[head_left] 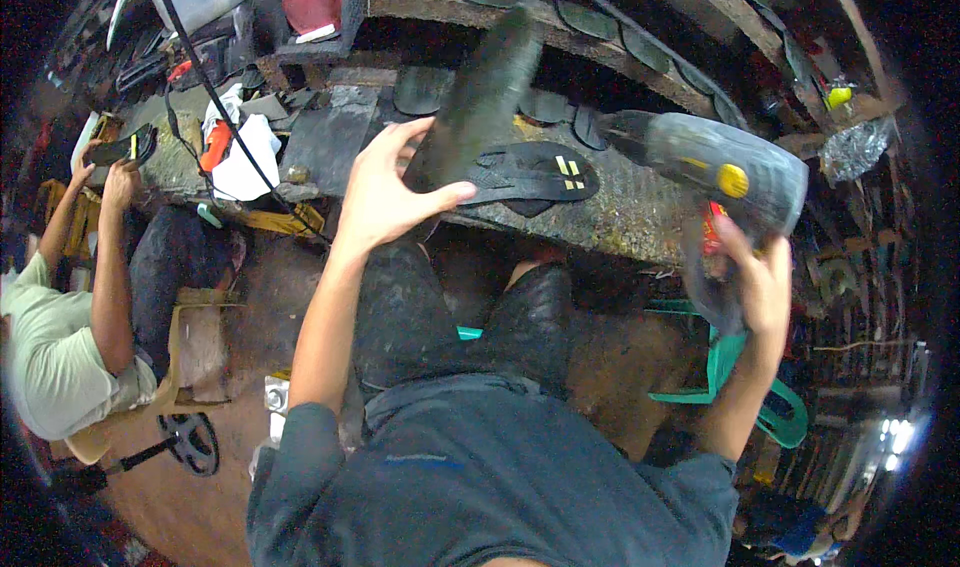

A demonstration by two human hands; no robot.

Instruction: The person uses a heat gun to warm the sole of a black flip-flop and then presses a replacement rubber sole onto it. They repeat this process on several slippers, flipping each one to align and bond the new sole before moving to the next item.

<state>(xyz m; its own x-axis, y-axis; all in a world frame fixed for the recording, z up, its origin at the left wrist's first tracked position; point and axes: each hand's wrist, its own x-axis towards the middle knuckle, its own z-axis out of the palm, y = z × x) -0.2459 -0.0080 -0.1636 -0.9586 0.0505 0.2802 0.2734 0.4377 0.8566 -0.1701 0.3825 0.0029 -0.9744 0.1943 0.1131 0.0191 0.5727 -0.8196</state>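
Observation:
My left hand (383, 189) grips a dark shoe sole (492, 82) near its lower end, between thumb and fingers. The sole stands tilted above the bench and is smeared by motion. Just below it, a black sandal (530, 173) with short pale-yellow strips lies on the worn bench (640, 202), close to my left thumb. On the right, my right hand (765, 282) is wrapped round the handle of a grey heat gun (735, 162) with a yellow round mark and a red trigger. Its dark nozzle points left, toward the sole and sandal.
Several dark soles (585, 19) line the rack behind the bench. At left, a seated co-worker (75, 337) holds a black sandal (130, 147). White and orange scraps (245, 157) lie near a hanging black cord (205, 77). A green plastic chair (722, 367) stands by my right arm.

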